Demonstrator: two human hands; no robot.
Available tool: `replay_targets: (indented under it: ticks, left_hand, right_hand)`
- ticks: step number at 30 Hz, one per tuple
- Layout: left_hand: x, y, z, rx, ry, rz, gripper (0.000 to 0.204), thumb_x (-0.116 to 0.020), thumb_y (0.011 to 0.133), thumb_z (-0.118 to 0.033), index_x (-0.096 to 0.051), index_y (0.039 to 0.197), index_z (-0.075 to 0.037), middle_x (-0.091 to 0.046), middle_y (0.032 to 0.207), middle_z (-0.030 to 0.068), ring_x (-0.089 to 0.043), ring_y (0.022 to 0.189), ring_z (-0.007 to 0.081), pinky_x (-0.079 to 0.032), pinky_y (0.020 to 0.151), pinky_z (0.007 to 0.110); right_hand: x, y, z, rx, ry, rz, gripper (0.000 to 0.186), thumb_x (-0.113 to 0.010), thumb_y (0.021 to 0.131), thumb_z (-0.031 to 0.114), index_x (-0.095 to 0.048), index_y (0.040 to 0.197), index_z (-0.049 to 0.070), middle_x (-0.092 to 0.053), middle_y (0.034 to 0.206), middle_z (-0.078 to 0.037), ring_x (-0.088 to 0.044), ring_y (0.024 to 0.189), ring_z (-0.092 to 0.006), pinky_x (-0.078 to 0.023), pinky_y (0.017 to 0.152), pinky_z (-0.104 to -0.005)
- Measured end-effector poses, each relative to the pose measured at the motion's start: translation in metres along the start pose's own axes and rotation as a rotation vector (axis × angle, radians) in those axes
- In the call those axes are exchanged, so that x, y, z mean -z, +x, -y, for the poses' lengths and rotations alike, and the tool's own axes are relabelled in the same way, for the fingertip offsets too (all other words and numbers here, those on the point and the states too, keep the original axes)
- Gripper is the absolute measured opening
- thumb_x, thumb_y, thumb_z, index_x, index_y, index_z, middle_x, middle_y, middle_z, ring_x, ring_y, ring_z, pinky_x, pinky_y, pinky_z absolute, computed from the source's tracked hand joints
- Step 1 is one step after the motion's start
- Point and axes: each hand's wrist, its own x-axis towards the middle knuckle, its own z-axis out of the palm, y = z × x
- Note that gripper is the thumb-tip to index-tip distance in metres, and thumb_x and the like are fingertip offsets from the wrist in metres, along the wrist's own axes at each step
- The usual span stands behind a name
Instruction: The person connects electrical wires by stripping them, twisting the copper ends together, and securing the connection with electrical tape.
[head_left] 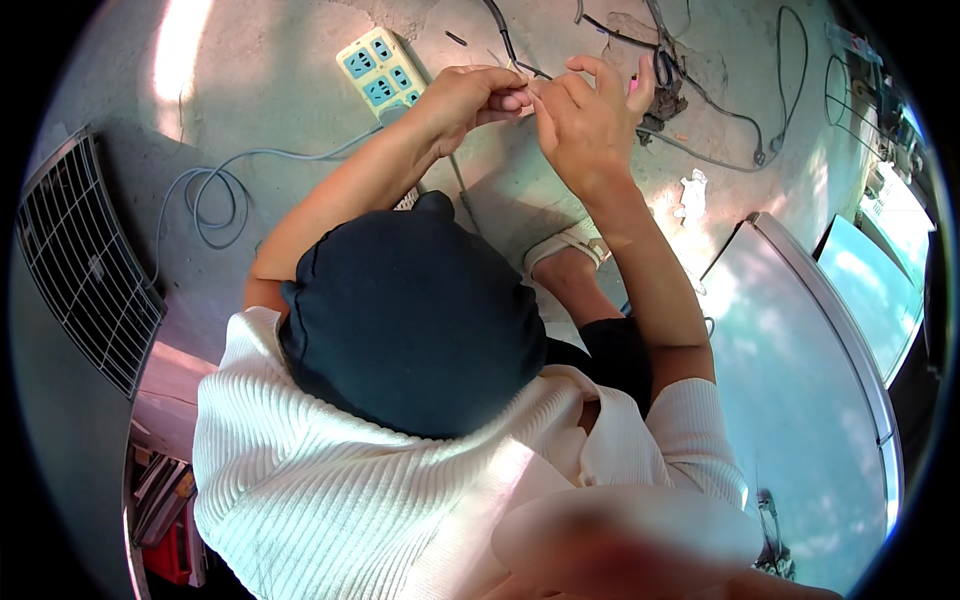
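My left hand (480,100) is closed, its thumb and forefinger pinching a thin pale piece (515,75), seemingly a wire end, beside a black cable (503,40). My right hand (585,115) meets it from the right with thumb and forefinger closed at the same small piece, its other fingers raised and curled. The exact contact is partly hidden by the fingertips. A cream power strip with blue sockets (370,65) lies on the concrete floor left of my hands, and short dark offcuts (456,38) lie above them.
Dark cloth (410,320) fills the middle below my arms, above a sandaled foot (565,245). A grey cable (205,190) loops at left, near a wire grille (85,260). More cables (760,140) lie upper right. Pale panels (800,400) and white scrap (692,195) are at right.
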Motion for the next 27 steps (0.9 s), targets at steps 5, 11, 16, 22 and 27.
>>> replay_targets:
  ticks: [5,11,16,22,27]
  left_hand:
    - [0.003,-0.003,-0.005,-0.048,0.236,0.018,0.017,-0.06,0.09,-0.017,-0.067,0.092,-0.002,-0.067,0.084,0.0032,-0.062,0.074,0.0092,-0.053,0.08,0.025]
    - [0.02,0.008,0.005,-0.027,0.226,0.025,0.016,-0.066,0.089,-0.021,-0.068,0.085,-0.006,-0.065,0.079,-0.0016,-0.06,0.075,0.0065,-0.052,0.078,0.022]
    - [0.023,0.006,-0.005,-0.112,0.312,0.06,0.021,-0.065,0.091,-0.027,-0.066,0.085,-0.006,-0.061,0.077,-0.004,-0.057,0.073,0.0053,-0.051,0.079,0.023]
    - [-0.006,-0.007,-0.025,-0.172,0.436,0.131,0.02,-0.062,0.093,-0.028,-0.064,0.093,-0.008,-0.061,0.085,-0.0038,-0.056,0.079,0.0054,-0.05,0.083,0.025]
    - [-0.058,-0.03,-0.057,-0.217,0.587,0.206,0.017,-0.059,0.095,-0.025,-0.063,0.094,-0.009,-0.059,0.086,-0.0053,-0.054,0.08,0.0044,-0.048,0.084,0.024]
  right_hand:
    - [-0.003,-0.01,0.0,0.088,-0.008,-0.001,0.011,-0.068,0.071,0.013,-0.069,0.082,0.013,-0.057,0.078,0.004,-0.054,0.1,-0.0156,-0.019,0.103,-0.0648]
    - [-0.002,-0.011,0.003,-0.185,0.275,0.148,0.016,-0.062,0.081,0.016,-0.069,0.095,0.011,-0.061,0.089,0.003,-0.053,0.102,-0.0193,-0.023,0.107,-0.0526]
    - [-0.006,-0.005,-0.022,-0.634,0.976,0.191,0.032,-0.056,0.092,0.026,-0.058,0.118,0.007,-0.06,0.112,-0.01,-0.05,0.114,-0.023,-0.034,0.103,-0.0391]
    - [0.016,-0.007,-0.069,-0.473,1.106,0.511,0.094,-0.076,0.075,0.046,-0.026,0.144,0.008,-0.044,0.134,-0.022,-0.042,0.128,-0.0306,-0.037,0.103,-0.0419]
    - [0.06,0.012,-0.079,-0.277,0.988,0.633,0.096,-0.081,0.07,0.041,-0.026,0.142,0.008,-0.051,0.12,-0.017,-0.055,0.103,-0.0244,-0.045,0.088,-0.0343]
